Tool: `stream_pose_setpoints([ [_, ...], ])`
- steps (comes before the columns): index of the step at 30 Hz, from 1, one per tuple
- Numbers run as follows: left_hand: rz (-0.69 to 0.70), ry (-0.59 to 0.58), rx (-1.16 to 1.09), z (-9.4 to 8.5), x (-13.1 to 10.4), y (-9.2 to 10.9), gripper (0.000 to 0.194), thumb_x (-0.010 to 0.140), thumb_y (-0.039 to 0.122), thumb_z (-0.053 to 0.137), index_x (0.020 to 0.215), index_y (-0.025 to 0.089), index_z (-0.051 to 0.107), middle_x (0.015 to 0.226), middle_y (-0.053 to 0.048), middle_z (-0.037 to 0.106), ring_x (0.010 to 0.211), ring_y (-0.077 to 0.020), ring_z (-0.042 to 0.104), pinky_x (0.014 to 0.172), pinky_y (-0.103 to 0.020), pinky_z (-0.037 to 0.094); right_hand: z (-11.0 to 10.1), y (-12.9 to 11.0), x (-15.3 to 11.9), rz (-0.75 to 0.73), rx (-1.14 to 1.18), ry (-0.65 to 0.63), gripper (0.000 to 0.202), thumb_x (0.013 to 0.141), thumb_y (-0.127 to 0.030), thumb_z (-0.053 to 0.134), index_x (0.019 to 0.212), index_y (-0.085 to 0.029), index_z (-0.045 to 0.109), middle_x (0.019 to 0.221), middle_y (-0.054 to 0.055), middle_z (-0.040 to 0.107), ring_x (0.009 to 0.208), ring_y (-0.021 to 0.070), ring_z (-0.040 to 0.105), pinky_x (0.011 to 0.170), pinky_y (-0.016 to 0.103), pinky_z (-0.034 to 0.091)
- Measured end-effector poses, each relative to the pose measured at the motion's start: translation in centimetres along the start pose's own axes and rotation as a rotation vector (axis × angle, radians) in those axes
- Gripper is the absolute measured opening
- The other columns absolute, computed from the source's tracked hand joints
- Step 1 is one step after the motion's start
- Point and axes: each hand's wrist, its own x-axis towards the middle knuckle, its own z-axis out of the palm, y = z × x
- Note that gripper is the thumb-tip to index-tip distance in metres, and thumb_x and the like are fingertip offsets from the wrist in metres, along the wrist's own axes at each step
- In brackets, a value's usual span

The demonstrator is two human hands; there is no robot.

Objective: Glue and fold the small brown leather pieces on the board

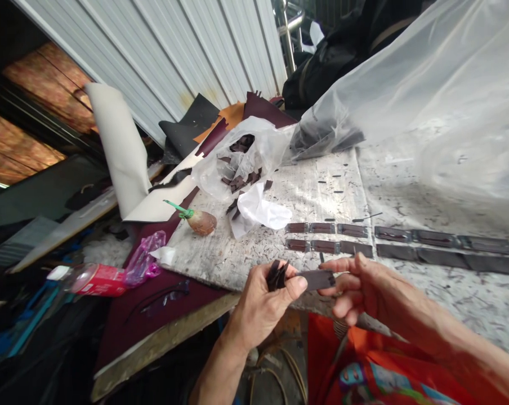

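Note:
My left hand point(265, 301) is closed around a bunch of small dark brown strips point(276, 275). Its thumb presses on one flat dark strip point(317, 280) that sticks out to the right; it looks like leather or a similar sheet. My right hand point(360, 284) is at the far end of that strip, thumb apart from the curled fingers, and whether a fingertip touches it is unclear. Beyond the hands, two rows of dark pieces point(396, 251) lie along the white, marked work board point(330, 169).
A clear plastic bag point(271, 143) of brown scraps sits behind crumpled white paper point(258, 211). Leftward are a brown bulb-shaped object with a green tip point(201, 221), a red-labelled bottle point(100, 279) and glasses point(164, 301). Large plastic sheeting point(461, 95) covers the right back.

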Motion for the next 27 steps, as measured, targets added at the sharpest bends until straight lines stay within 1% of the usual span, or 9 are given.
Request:
stream_pose_setpoints([
  [4,0.008,0.008,0.004,0.7,-0.3,0.5,0.030,0.084,0.043,0.061,0.068,0.020,0.051,0.048,0.009,0.034,0.042,-0.0058,0.028,0.043,-0.023,0.022,-0.5,0.1,-0.4,-0.040,0.085,-0.001,0.056,0.071,-0.066,0.071,0.102,-0.020,0.070,0.078,0.003,0.073,0.060,0.0155,0.069,0.050,0.024,0.053],
  [9,0.027,0.049,0.020,1.8,-0.7,1.3,0.031,0.084,0.040,0.064,0.065,0.018,0.054,0.054,0.007,0.035,0.050,-0.0061,0.030,0.047,-0.022,0.023,-0.2,-0.3,-0.9,-0.071,-0.081,0.012,0.045,0.064,-0.050,0.084,0.094,-0.018,0.070,0.068,0.002,0.071,0.060,0.0137,0.067,0.055,0.023,0.053],
  [15,0.014,0.078,-0.049,2.9,-1.1,1.7,0.028,0.083,0.039,0.069,0.070,0.015,0.062,0.057,0.006,0.040,0.053,-0.0052,0.033,0.049,-0.020,0.024,-0.3,-0.9,-1.0,-0.156,-0.262,0.010,0.049,0.062,-0.055,0.083,0.089,-0.017,0.070,0.064,0.003,0.070,0.058,0.0149,0.065,0.056,0.027,0.052],
  [18,-0.008,0.114,-0.154,2.8,-1.1,1.6,0.029,0.078,0.039,0.075,0.067,0.014,0.062,0.052,0.007,0.039,0.049,-0.0040,0.032,0.045,-0.019,0.023,-0.6,-1.5,-1.7,-0.163,-0.348,0.013,0.057,0.065,-0.060,0.078,0.102,-0.017,0.067,0.075,0.006,0.073,0.063,0.0178,0.067,0.059,0.031,0.055],
  [21,-0.034,0.202,-0.333,2.1,-1.2,1.5,0.034,0.074,0.047,0.075,0.073,0.018,0.056,0.046,0.011,0.031,0.039,-0.0033,0.025,0.038,-0.018,0.018,-1.4,-2.0,-2.4,-0.191,-0.444,0.075,0.071,0.069,-0.069,0.069,0.120,-0.020,0.060,0.107,0.014,0.072,0.067,0.0202,0.069,0.059,0.034,0.056],
  [22,-0.037,0.244,-0.397,1.8,-1.2,1.5,0.037,0.072,0.049,0.075,0.075,0.020,0.053,0.047,0.012,0.030,0.038,-0.0028,0.023,0.037,-0.018,0.018,-1.8,-2.0,-2.5,-0.217,-0.506,0.118,0.072,0.070,-0.071,0.067,0.122,-0.022,0.059,0.111,0.014,0.071,0.066,0.0200,0.068,0.058,0.035,0.056],
  [24,-0.039,0.320,-0.507,1.2,-1.1,1.4,0.044,0.067,0.050,0.079,0.074,0.021,0.046,0.052,0.013,0.032,0.039,-0.0012,0.021,0.037,-0.015,0.018,-2.3,-1.8,-2.6,-0.276,-0.678,0.197,0.064,0.071,-0.071,0.063,0.114,-0.023,0.064,0.097,0.010,0.073,0.060,0.0190,0.064,0.056,0.035,0.053],
  [26,-0.043,0.370,-0.583,0.8,-0.8,1.2,0.050,0.062,0.049,0.082,0.071,0.020,0.042,0.056,0.012,0.035,0.039,0.0004,0.022,0.036,-0.014,0.018,-2.6,-1.4,-2.6,-0.337,-0.813,0.225,0.049,0.072,-0.069,0.064,0.088,-0.023,0.069,0.082,0.008,0.071,0.062,0.0196,0.062,0.056,0.033,0.050],
  [27,-0.044,0.387,-0.610,0.6,-0.7,1.0,0.051,0.060,0.047,0.084,0.070,0.020,0.041,0.057,0.012,0.036,0.039,0.0010,0.022,0.036,-0.014,0.018,-2.7,-1.0,-2.6,-0.362,-0.832,0.223,0.045,0.071,-0.068,0.065,0.075,-0.023,0.066,0.082,0.008,0.071,0.066,0.0207,0.062,0.057,0.032,0.049],
])
